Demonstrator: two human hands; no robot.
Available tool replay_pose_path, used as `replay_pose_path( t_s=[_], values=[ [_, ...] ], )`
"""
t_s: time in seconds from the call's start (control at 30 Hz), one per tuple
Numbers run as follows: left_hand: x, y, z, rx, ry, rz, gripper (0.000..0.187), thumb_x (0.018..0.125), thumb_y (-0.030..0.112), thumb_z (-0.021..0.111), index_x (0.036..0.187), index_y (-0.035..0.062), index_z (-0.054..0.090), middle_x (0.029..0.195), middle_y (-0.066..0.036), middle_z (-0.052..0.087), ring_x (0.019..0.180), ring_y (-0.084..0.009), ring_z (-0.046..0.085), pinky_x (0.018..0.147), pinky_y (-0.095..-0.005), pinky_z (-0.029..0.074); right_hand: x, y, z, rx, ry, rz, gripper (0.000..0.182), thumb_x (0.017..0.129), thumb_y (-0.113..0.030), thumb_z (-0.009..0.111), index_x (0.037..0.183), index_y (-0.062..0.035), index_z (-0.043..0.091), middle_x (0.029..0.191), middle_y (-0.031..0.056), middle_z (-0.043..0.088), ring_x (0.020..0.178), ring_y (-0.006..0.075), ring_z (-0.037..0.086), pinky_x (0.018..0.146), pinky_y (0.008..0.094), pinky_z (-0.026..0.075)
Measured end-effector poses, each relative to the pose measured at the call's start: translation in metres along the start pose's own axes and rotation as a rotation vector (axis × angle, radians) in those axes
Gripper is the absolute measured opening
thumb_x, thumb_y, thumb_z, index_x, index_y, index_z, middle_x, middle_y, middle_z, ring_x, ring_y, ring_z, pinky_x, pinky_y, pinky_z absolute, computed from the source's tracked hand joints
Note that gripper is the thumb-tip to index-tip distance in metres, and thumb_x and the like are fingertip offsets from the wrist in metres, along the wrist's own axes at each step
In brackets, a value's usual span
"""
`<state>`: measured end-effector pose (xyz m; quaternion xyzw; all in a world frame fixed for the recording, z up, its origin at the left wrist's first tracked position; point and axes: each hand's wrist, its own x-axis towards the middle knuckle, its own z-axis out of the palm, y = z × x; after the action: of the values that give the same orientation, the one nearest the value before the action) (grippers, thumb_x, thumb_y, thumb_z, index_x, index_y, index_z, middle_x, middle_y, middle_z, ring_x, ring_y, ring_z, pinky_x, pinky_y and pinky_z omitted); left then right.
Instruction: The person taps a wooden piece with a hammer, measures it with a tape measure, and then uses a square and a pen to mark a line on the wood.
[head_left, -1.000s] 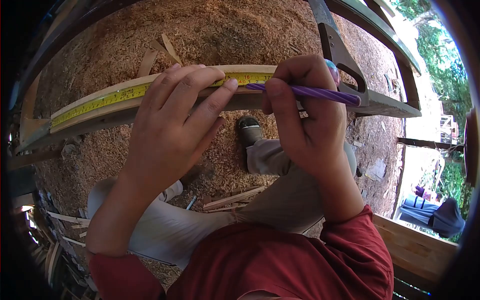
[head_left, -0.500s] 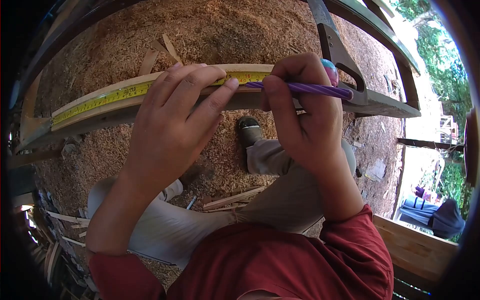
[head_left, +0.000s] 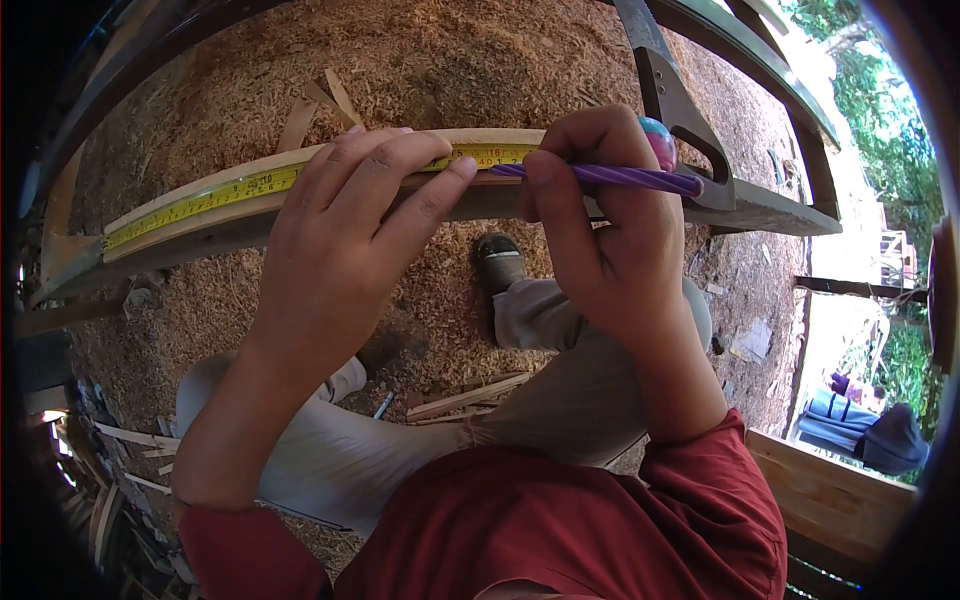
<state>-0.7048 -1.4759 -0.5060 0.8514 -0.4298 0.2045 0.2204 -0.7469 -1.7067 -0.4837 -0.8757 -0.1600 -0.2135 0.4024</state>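
Observation:
A yellow tape measure (head_left: 215, 201) lies stretched along a pale wood strip (head_left: 225, 176), which rests on a longer grey beam (head_left: 500, 205). My left hand (head_left: 335, 230) bends over the strip, fingers pressing the tape against it; part of the tape is hidden beneath them. In my right hand (head_left: 625, 225) is a purple pencil (head_left: 640, 178), pinched between thumb and fingers. Its tip touches or nearly touches the tape's lower edge, near the 40 mark. Behind my right fingers shows a rounded blue and pink object (head_left: 660, 143), mostly hidden.
A handsaw (head_left: 665, 100) with a brown handle lies across the beam just right of my right hand. Sawdust (head_left: 450, 70) covers the ground, with wood offcuts (head_left: 465, 398) between my legs. At lower right runs a wooden board (head_left: 820, 490), with blue cloth (head_left: 845, 425) beyond.
Almost nothing differs. The pencil's rear end has shifted very slightly left and down; both hands keep their places.

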Motion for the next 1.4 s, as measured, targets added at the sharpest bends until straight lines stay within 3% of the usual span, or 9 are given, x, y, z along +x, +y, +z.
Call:
replay_pose_path(
  t_s=[0.27,0.33,0.37,0.43,1.03,1.4],
  values=[
    [0.0004,0.0003,0.0013,-0.002,0.006,-0.008,0.049,0.087,-0.004,0.072,0.133,0.0104,0.078,0.131,-0.008,0.069,0.125,-0.0325,0.069,0.107,-0.0493,0.058,0.0002,0.0005,0.0005,-0.015,-0.002,-0.017,0.014,0.105,-0.007,0.071,0.113,-0.0034,0.060,0.089,0.0147,0.071,0.071,0.0367,0.074,0.061,0.0432,0.055],
    [0.0006,0.0005,0.0014,-0.002,0.011,-0.009,0.049,0.087,-0.005,0.071,0.133,0.0103,0.078,0.131,-0.009,0.070,0.125,-0.0326,0.069,0.107,-0.0494,0.058,0.0004,-0.0026,0.0002,-0.016,0.003,0.004,0.003,0.108,-0.003,0.068,0.107,-0.0008,0.065,0.080,0.0032,0.068,0.072,0.0105,0.068,0.067,0.0273,0.051],
    [0.0010,0.0004,0.0015,-0.008,0.012,-0.008,0.050,0.087,-0.005,0.071,0.133,0.0102,0.078,0.131,-0.009,0.070,0.125,-0.0328,0.069,0.107,-0.0494,0.058,0.0005,-0.0019,0.0001,-0.017,0.003,0.003,0.003,0.108,-0.003,0.068,0.107,-0.0008,0.065,0.080,0.0032,0.068,0.072,0.0105,0.068,0.067,0.0273,0.051],
    [0.0016,0.0006,0.0012,-0.013,0.013,-0.008,0.050,0.087,-0.006,0.070,0.133,0.0101,0.078,0.131,-0.009,0.070,0.125,-0.0329,0.069,0.107,-0.0495,0.058,0.0003,0.0002,0.0002,-0.025,-0.002,-0.021,0.015,0.105,-0.007,0.071,0.114,-0.0035,0.059,0.086,0.0145,0.071,0.069,0.0367,0.074,0.060,0.0433,0.054],
    [0.0018,0.0022,-0.0006,-0.029,0.004,-0.020,0.052,0.086,-0.007,0.069,0.134,0.0093,0.077,0.129,-0.009,0.069,0.124,-0.0336,0.069,0.109,-0.0502,0.057,-0.0002,0.0004,0.0003,-0.006,0.025,-0.035,0.012,0.105,-0.006,0.071,0.111,-0.0032,0.061,0.087,0.0131,0.071,0.069,0.0331,0.075,0.059,0.0405,0.054],
    [0.0022,0.0030,-0.0015,-0.023,0.004,-0.025,0.050,0.087,-0.007,0.069,0.133,0.0099,0.078,0.130,-0.009,0.069,0.124,-0.0327,0.069,0.108,-0.0490,0.057,0.0010,0.0002,0.0001,-0.026,0.003,-0.038,0.012,0.105,-0.007,0.071,0.111,-0.0027,0.062,0.087,0.0144,0.071,0.069,0.0351,0.074,0.060,0.0415,0.054]
  ],
)
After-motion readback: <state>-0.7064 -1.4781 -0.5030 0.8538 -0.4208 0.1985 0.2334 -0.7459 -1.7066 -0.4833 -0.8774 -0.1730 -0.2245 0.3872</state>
